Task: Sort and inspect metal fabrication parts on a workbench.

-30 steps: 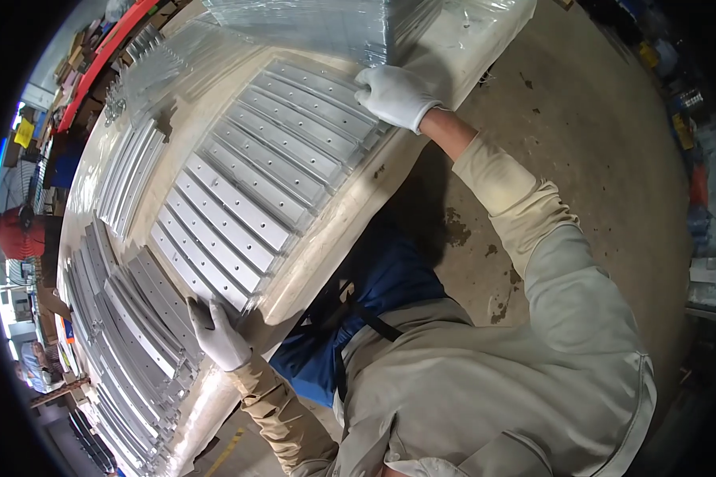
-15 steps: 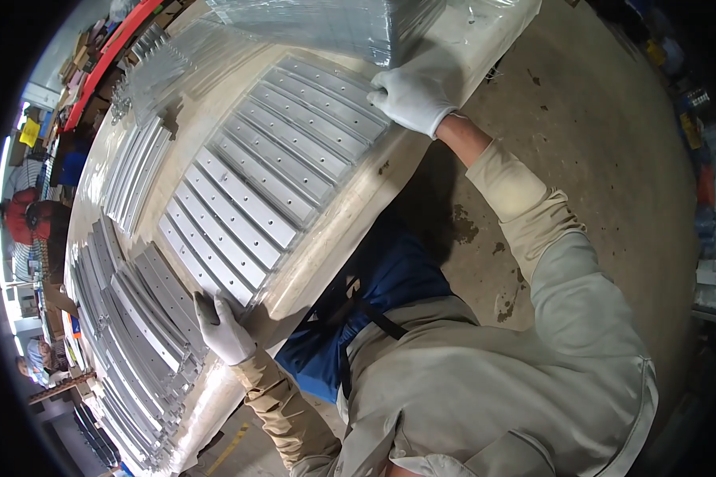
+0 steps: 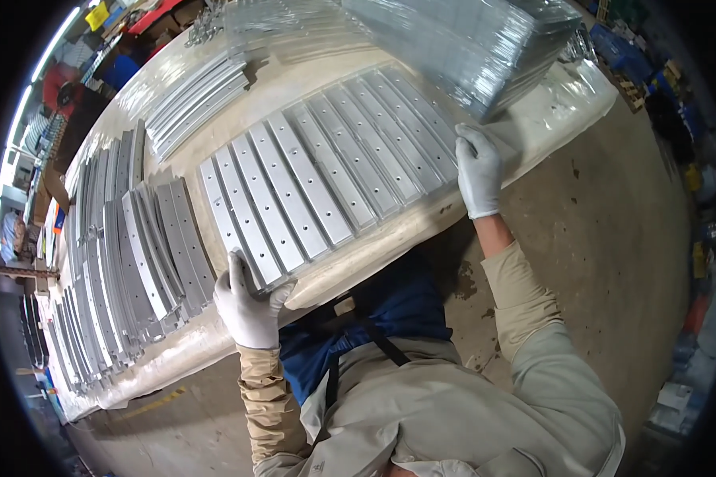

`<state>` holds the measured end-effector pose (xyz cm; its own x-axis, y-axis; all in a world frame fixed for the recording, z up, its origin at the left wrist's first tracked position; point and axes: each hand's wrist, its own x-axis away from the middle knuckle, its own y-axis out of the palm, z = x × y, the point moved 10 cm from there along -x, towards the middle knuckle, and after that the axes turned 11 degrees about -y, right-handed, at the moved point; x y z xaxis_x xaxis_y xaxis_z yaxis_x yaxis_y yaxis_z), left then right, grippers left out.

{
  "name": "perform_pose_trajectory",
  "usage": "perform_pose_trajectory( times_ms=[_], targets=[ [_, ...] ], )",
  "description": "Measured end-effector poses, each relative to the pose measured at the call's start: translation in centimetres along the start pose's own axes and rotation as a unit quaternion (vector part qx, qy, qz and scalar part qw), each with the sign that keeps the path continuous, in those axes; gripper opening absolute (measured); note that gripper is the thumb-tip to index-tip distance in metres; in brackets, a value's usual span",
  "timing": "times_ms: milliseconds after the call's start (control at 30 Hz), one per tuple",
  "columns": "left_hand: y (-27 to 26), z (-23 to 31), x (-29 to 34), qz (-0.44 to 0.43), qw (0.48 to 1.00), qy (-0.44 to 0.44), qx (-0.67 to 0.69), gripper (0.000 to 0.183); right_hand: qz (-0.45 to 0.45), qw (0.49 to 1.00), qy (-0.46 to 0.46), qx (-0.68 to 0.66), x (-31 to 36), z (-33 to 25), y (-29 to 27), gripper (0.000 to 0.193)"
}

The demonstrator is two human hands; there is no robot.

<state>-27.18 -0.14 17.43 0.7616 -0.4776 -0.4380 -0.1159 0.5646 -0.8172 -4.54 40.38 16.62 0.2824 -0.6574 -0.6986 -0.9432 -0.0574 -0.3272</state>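
Observation:
A clear plastic tray (image 3: 348, 231) lies on the covered table, filled with a row of flat silvery metal strips (image 3: 296, 167) with small holes. My left hand (image 3: 249, 308), in a white glove with grey fingertips, grips the tray's near left corner, fingers up along its end and thumb at the near edge. At the right end, my gloved right hand (image 3: 480, 172) is closed on the tray's edge, its fingers partly hidden from view. Left of the tray lie several loose, overlapping grey metal strips (image 3: 147, 254), close to my left hand.
A bundle of strips (image 3: 199, 103) lies farther back. Behind the tray stands a tall stack wrapped in clear film (image 3: 485, 56), beside more clear plastic trays (image 3: 294, 28). The table's near edge (image 3: 374, 253) runs along my front. A person in red (image 3: 60, 87) is far left.
My view has turned, so the table appears rotated clockwise. The left hand has come further around the tray's near left corner; the right hand stays at the right end.

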Motion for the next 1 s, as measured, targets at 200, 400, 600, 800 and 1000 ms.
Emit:
perform_pose_trajectory(
  times_ms=[200,400,600,800,1000],
  targets=[
    [0.8,-0.5,-0.9,0.030,0.999,0.018,0.023,0.109,-0.002,1.000,0.010,0.018,-0.5,0.9,1.3,0.022],
    [2.8,-1.9,-4.1,0.032,0.999,-0.017,0.016,0.103,-0.078,0.996,0.050,0.018,-3.1,3.5,6.6,0.027],
    [2.1,-2.2,-4.3,0.039,0.997,-0.056,0.029,0.100,-0.089,0.996,0.021,0.004,-4.2,3.5,7.1,0.028],
    [1.1,-2.5,-4.4,0.041,0.991,-0.079,0.100,0.094,-0.107,0.994,0.029,0.014,-3.7,3.1,6.7,0.028],
    [0.6,-2.4,-3.1,0.000,0.984,-0.114,0.138,0.087,-0.158,0.978,-0.082,0.104,-5.5,-2.4,7.0,0.029]
  ],
)
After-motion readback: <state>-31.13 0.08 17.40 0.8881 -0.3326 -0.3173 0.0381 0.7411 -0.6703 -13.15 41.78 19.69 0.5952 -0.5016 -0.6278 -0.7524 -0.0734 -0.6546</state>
